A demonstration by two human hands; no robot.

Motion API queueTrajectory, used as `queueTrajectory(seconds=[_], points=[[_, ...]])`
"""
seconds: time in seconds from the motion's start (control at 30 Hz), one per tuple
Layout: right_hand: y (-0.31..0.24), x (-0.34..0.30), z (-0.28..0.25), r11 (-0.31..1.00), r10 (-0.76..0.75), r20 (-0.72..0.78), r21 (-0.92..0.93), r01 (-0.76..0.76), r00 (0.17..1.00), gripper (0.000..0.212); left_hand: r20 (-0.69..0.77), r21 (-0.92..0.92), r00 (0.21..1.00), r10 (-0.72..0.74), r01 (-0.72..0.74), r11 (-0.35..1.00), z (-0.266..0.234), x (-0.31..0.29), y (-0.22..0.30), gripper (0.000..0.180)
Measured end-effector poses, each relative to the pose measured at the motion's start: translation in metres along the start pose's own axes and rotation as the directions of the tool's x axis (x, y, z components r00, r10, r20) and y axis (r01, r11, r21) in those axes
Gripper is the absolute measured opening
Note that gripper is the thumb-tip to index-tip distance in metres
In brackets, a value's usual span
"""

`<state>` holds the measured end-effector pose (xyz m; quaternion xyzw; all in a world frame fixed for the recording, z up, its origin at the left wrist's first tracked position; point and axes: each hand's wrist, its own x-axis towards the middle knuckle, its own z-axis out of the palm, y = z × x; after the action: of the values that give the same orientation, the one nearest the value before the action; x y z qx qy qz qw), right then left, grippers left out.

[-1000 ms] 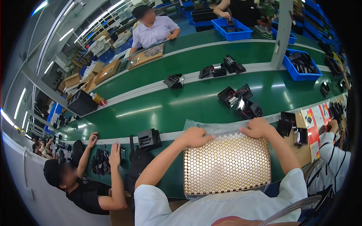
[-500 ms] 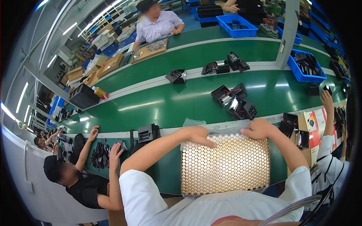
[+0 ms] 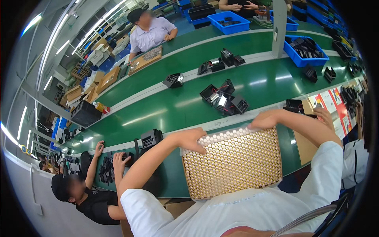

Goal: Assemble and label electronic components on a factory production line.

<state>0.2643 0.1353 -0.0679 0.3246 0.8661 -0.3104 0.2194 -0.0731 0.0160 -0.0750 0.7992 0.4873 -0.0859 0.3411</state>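
A wide, shallow tray of round cells [image 3: 233, 168] fills the space before my chest. The tightly packed cells look like batteries, gold-toned with pale tops, and clear plastic film runs along the far edge. At the tray's far left corner my left hand [image 3: 191, 140] is closed, its thumb over the top and its fingers partly hidden. My right hand [image 3: 265, 119] grips the far edge near the right corner, fingertips mostly out of sight. The tray tilts toward me, its near edge close to my white shirt; whether anything beneath supports it I cannot tell.
Beyond the tray runs a green worktop [image 3: 158, 114] with opened black plastic cases [image 3: 224, 98]. A black case [image 3: 151, 138] stands left of my arm. A blue bin [image 3: 304, 51] holds black parts. Co-workers' hands [image 3: 120, 160] work at the left; another hand [image 3: 324, 117] shows by my right forearm.
The tray has turned slightly, its right side now farther up, with both hands still on it. My view has shifted to the right. The co-worker's hand at the right has come closer.
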Motion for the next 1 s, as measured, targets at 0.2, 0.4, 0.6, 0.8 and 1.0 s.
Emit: queueTrajectory(seconds=[0.2,0.4,0.6,0.8,1.0], points=[[0.050,-0.019,-0.001,0.954,-0.236,-0.078,0.171,0.246,0.969,0.059,0.022,-0.325,0.999,-0.035,0.040,0.945,-0.016,-0.037,0.012,0.065],[0.064,-0.081,0.045,0.257,-0.241,-0.506,0.790,0.557,0.828,0.054,-0.041,-0.877,0.989,0.140,-0.103,0.469,-0.001,-0.066,-0.018,0.090],[0.090,-0.068,0.058,-0.020,-0.288,-0.450,0.885,0.464,0.845,0.060,-0.289,-0.944,0.952,0.105,-0.301,0.135,0.059,-0.074,-0.048,0.092],[0.027,-0.024,0.064,-0.358,-0.192,-0.379,0.886,0.295,0.905,0.065,-0.460,-0.883,0.888,0.014,-0.455,-0.119,0.094,-0.075,-0.050,0.099],[0.019,-0.018,0.065,-0.754,-0.196,-0.659,0.575,0.319,0.726,0.075,-0.594,-0.695,0.804,0.032,-0.493,-0.524,0.104,-0.054,-0.040,0.086]])
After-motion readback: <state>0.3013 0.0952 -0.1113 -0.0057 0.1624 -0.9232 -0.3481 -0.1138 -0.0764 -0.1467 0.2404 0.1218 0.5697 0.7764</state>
